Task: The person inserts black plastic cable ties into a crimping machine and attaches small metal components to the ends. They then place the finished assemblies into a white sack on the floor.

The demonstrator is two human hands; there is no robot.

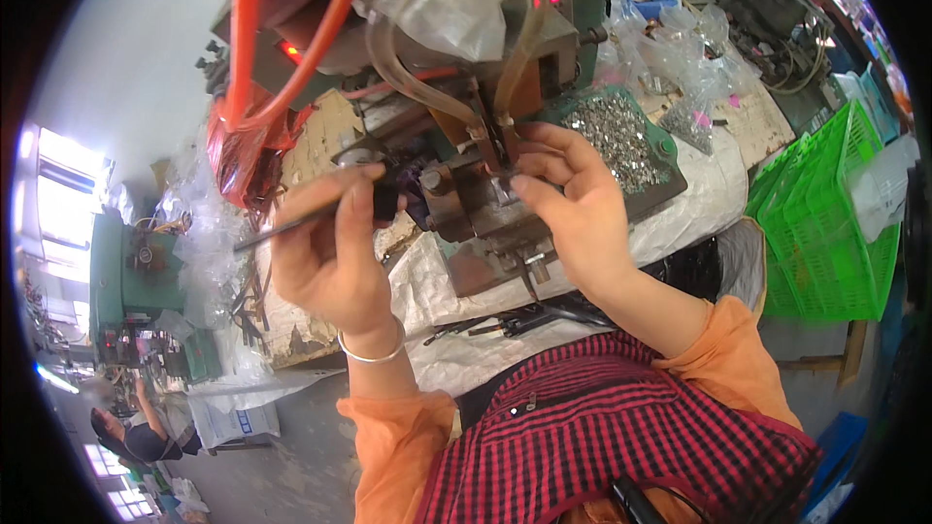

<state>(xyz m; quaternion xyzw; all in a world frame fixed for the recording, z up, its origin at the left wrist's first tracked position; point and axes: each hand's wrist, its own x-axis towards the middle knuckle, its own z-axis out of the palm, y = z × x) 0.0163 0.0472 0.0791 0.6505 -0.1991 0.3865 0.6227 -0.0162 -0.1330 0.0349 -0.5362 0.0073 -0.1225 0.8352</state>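
Note:
My left hand (330, 243) is closed round a thin dark strip (282, 228), its black broader end (387, 199) at my fingertips, left of the machine's metal fixture (476, 204). Curled at the fixture's right side, my right hand (582, 209) has thumb and fingers drawn in beside the upright tool head (493, 141). A small shiny piece (503, 187) sits by the thumb tip; whatever lies between those fingers is hidden. Clear hoses (408, 82) run down to the tool head. To the right, a green tray (670, 144) carries a heap of small silvery metal parts (614, 136).
Orange-red hoses (320, 39) hang at upper left above a red plastic bag (248, 150). Several black strips (524, 318) lie at the bench's near edge. A green crate (825, 223) stands at right, plastic bags (680, 39) behind. Far left, another person (146, 437) sits.

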